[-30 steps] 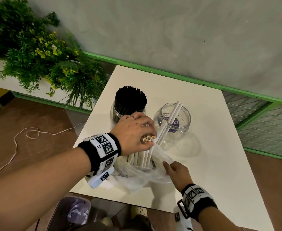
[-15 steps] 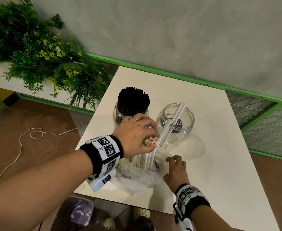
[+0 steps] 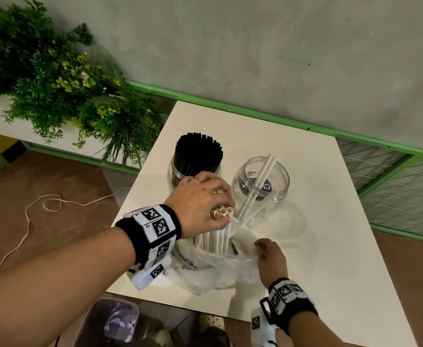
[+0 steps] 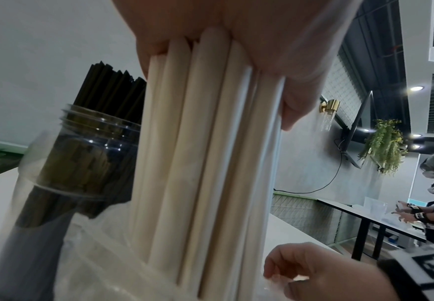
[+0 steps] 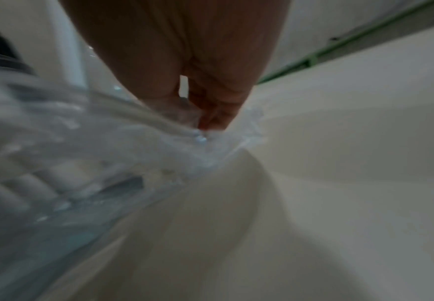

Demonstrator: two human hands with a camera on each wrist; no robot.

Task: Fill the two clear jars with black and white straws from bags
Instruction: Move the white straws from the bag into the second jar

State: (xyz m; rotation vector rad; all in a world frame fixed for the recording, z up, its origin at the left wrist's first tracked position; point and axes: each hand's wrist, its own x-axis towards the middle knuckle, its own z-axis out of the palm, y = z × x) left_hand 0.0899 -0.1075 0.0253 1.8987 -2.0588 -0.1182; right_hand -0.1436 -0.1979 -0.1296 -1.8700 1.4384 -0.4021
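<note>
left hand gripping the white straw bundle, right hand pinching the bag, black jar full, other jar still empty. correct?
Not quite: the right-hand jar is not empty. The head view shows two white straws leaning in it. The rest holds: the left hand grips the white straw bundle, the right hand pinches the bag, the black jar is full.

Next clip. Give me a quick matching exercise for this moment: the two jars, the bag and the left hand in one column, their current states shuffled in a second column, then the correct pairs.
Things:
1. Left jar
2. Right jar
3. Plastic bag
4. Left hand

States:
A. pinched at its edge by the right hand
B. grips a bundle of white straws
C. packed with black straws
D. holds only a couple of white straws

Pairs: 1-C, 2-D, 3-A, 4-B
</note>
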